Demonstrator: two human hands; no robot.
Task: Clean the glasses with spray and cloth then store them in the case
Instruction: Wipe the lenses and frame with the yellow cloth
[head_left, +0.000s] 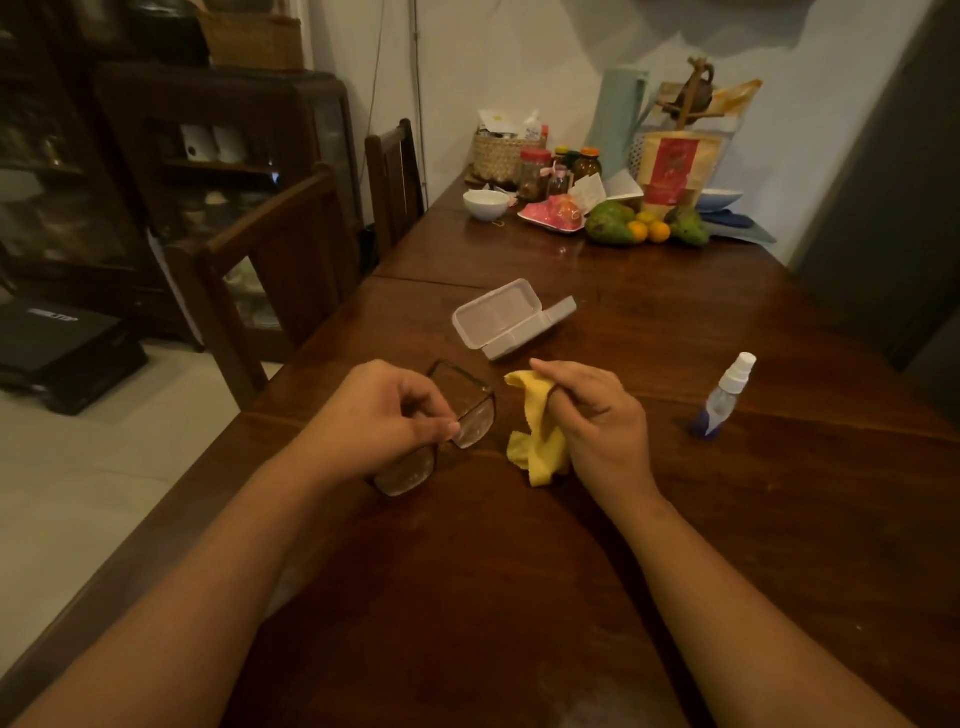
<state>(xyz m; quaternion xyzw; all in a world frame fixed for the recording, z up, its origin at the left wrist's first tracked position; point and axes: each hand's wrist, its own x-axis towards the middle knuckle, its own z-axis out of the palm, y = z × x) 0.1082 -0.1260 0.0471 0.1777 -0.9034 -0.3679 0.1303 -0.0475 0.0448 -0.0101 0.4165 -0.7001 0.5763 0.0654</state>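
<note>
- Two bare forearms reach up from the bottom corners of the frame over a dark wooden table (519, 597).
- Left of centre, the left hand (374, 415) pinches the glasses (447, 436) at the bridge between thumb and fingertips; the dark frame sits tilted, one lens below the hand and the other to its right, both lenses looking smeared or misted.
- Just right of the glasses, and not touching them, the right hand (597, 415) has its fingers curled shut on a yellow cloth (540, 431), whose loose folds hang down to the tabletop.
- Farther right, at the same depth, a small spray bottle (723, 397) with a white nozzle and blue base stands upright on the table, well apart from both hands.
- Above the hands, at frame centre, a translucent glasses case (511, 319) lies open, lid swung back, nothing in it.
- Toward the upper right, the far end of the table holds a white bowl (485, 203), jars, a woven basket (501, 153), green and orange fruit (639, 226) and a paper pouch.
- Along the left edge of the table stand two wooden chairs (280, 249), with a dark cabinet behind them in the upper left.
</note>
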